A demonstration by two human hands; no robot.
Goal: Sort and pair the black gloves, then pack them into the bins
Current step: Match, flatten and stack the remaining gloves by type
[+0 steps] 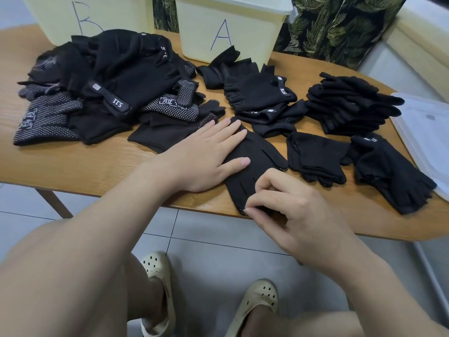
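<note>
The glove (255, 161) lay flat at the near table (97, 166) edge, long axis running from far-left cuff to near fingertips. The left hand (206, 154) pressed its cuff with straight fingers; the right hand (286, 210) pinched the glove's fingertips nearest the edge. Sorted stacks (349, 105) sat right, an unsorted heap (109, 88) left, and bin A (228, 27) and bin B (85, 18) stood beyond, unobstructed.
</note>
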